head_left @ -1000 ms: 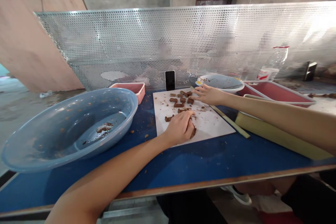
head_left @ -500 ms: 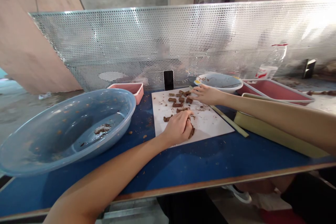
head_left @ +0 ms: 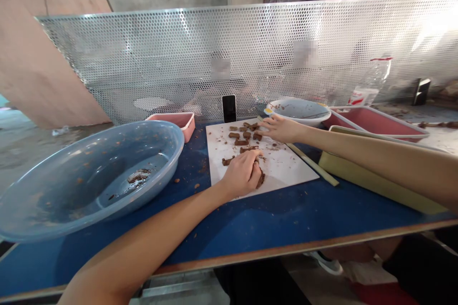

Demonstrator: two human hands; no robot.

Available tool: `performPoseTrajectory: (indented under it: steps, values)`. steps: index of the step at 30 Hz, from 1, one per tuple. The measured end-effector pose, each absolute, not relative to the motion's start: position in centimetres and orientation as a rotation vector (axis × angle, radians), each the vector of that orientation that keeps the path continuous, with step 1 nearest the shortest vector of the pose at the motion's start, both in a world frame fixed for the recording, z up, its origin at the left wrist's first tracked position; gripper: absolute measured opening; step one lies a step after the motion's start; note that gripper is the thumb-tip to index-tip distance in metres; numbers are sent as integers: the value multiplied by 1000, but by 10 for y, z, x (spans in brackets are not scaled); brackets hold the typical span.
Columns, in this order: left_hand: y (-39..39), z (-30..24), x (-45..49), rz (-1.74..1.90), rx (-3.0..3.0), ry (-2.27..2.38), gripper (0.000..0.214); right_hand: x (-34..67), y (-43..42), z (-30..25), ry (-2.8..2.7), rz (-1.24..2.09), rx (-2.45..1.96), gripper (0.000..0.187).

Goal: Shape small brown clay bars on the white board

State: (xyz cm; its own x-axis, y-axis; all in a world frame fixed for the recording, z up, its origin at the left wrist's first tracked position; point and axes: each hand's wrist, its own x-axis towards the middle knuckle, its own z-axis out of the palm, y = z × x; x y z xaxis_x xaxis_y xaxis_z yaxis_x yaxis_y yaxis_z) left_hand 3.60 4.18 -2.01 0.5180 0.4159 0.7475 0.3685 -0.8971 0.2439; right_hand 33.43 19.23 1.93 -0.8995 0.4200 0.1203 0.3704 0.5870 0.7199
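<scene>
The left hand point(head_left: 242, 174) curls over a brown lump point(head_left: 262, 180) on the white board point(head_left: 286, 171); whether it grips cannot be told. The right hand point(head_left: 281, 128) spreads open beside small brown pieces point(head_left: 242, 142). Farther left, a blue basin point(head_left: 84, 195) rests on the blue table point(head_left: 250, 221).

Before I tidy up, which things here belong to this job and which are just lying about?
Likely in use:
brown material at left hand
brown pieces near right hand
white sheet
possibly blue basin

Probably lying about:
phone
plastic bottle
</scene>
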Motion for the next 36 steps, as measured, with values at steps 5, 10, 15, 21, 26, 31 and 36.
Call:
performPoseTrajectory:
  steps: [5, 10, 15, 21, 26, 31, 36]
  values:
    - [41, -19, 37, 1335, 2677, 702, 27, 335, 191, 19, 2704, 1252, 634, 55]
    - [41, -18, 37, 1320, 2679, 712, 27, 336, 187, 24, 2691, 1279, 595, 52]
    - [41, -18, 36, 1320, 2695, 704, 27, 335, 184, 27, 2672, 1317, 581, 55]
    - [40, -18, 36, 1313, 2683, 708, 27, 331, 185, 26, 2708, 1291, 606, 53]
    - [41, -18, 37, 1304, 2679, 724, 27, 331, 176, 34, 2713, 1302, 541, 36]
    - [41, -18, 37, 1295, 2668, 732, 27, 328, 166, 42, 2801, 1368, 617, 32]
    - [41, -19, 37, 1294, 2668, 705, 28, 323, 162, 45, 2862, 1364, 678, 30]
